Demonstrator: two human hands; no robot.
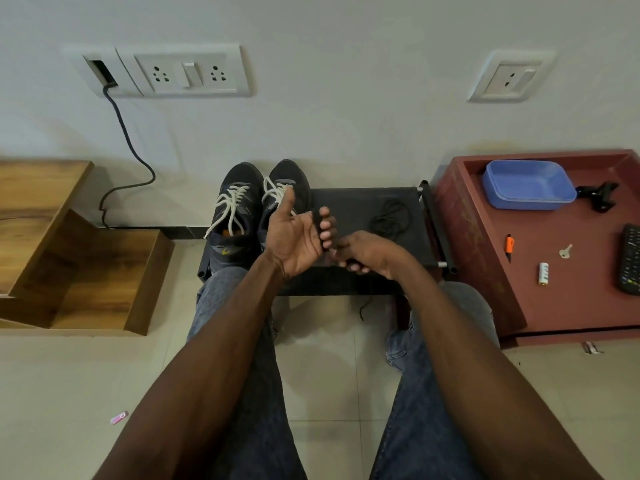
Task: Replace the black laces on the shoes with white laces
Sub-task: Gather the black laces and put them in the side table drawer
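A pair of dark shoes (256, 202) stood side by side at the left end of a low black table (356, 206), toes toward the wall, both already threaded with white laces (232, 206) whose ends hung loose. A coiled black lace (391, 218) lay on the table's right half, well apart from the shoes.

In front of the table, the left hand (298, 237) was raised palm up with the thumb pointing up and the fingers curled around a bundle of black lace (318, 221). The right hand (363, 252) sat just beside it, fingers bent inward, pinching the same black lace near the left fingertips; a loose end of the lace (362, 308) dangled below the table edge.

Both forearms reached out over knees in blue jeans (256, 393).

To the right stood a reddish-brown cabinet (485, 237) carrying a blue tray (526, 183), a key (565, 251), an orange-capped pen (509, 245), a small white battery (543, 273) and a dark remote (630, 259). On the left was a wooden shelf (86, 258), and a cable (128, 143) ran down from a wall socket (180, 71).
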